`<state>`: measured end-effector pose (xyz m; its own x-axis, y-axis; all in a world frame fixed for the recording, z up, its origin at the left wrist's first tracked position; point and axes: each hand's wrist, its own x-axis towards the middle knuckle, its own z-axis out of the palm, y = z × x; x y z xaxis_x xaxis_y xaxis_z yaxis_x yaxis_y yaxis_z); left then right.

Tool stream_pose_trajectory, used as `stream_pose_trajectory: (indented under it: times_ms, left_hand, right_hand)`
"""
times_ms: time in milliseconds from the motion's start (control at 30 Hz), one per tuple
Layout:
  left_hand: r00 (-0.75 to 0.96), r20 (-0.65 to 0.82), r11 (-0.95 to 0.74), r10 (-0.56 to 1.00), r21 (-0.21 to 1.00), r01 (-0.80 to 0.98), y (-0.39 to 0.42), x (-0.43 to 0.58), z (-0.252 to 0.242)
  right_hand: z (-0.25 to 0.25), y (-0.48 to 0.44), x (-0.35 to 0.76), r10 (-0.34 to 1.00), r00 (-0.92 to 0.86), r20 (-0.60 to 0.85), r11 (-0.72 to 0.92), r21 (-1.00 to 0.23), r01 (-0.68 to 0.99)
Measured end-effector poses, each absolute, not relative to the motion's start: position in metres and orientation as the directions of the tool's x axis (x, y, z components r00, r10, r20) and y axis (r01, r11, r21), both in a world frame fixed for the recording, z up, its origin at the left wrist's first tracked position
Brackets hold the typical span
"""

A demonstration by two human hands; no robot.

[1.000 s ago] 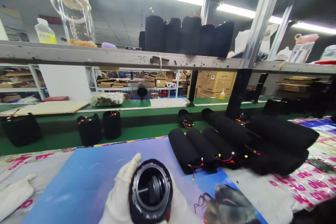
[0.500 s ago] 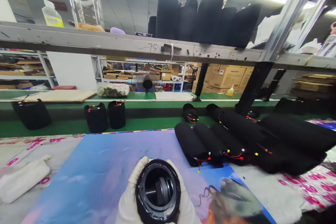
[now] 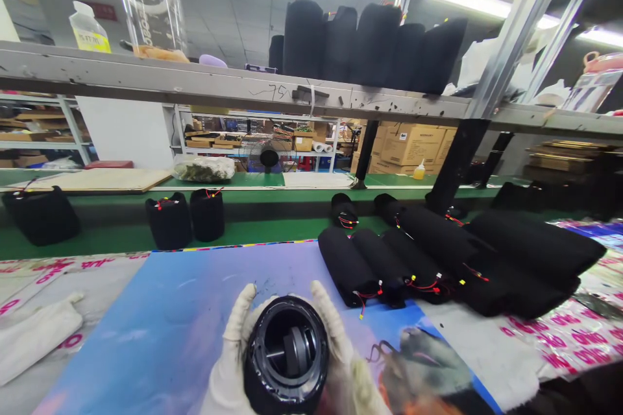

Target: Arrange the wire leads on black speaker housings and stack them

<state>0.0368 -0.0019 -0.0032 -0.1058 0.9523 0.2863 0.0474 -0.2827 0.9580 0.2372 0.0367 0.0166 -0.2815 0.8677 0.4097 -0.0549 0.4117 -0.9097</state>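
Workbench sheeting [image 3: 564,343], clear plastic printed with pink lettering, covers the near part of the bench, and a blue printed mat [image 3: 131,318] lies over it in the middle. At the near edge of that mat, a black cylindrical housing [image 3: 286,356] sits between the person's two gloved hands, its open ringed end tilted up toward the camera and a dark inner part showing inside. The left hand [image 3: 226,356] and the right hand [image 3: 348,363], both in white cloth gloves, hold it from either side in a wide grip, fingers spread up along its wall. A white cloth [image 3: 34,343] lies near the bench's left edge. To the right, across the mat's far corner and the sheeting, black fabric-covered cylinders [image 3: 384,262] lie side by side, with red wires and yellow tips at their ends, and longer black rolls [image 3: 530,240] are heaped behind them. Beyond the bench's far edge runs a green conveyor belt [image 3: 243,230] carrying upright black cylinders [image 3: 168,220]. A grey shelf [image 3: 195,81] spans above it, holding a row of tall black cylinders [image 3: 302,39], a glass jug [image 3: 146,0] and a yellow-labelled bottle [image 3: 88,29]. Farther back stand cardboard boxes [image 3: 411,146], a fan [image 3: 265,159] and white shelving [image 3: 302,115].
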Motion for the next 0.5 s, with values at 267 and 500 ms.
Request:
stream_pose_trajectory:
  times_ms: [267,500]
  left_hand:
    - [-0.129,0.606,-0.537,0.785,0.77,0.344,0.004,0.02,-0.008]
    - [-0.101,0.527,-0.467,0.844,0.814,0.345,0.0,0.019,0.015]
  right_hand:
    - [0.002,0.04,0.185,0.892,-0.2,0.405,0.387,-0.914,-0.125]
    - [0.004,0.047,0.18,0.956,-0.21,0.205,0.079,-0.869,-0.488]
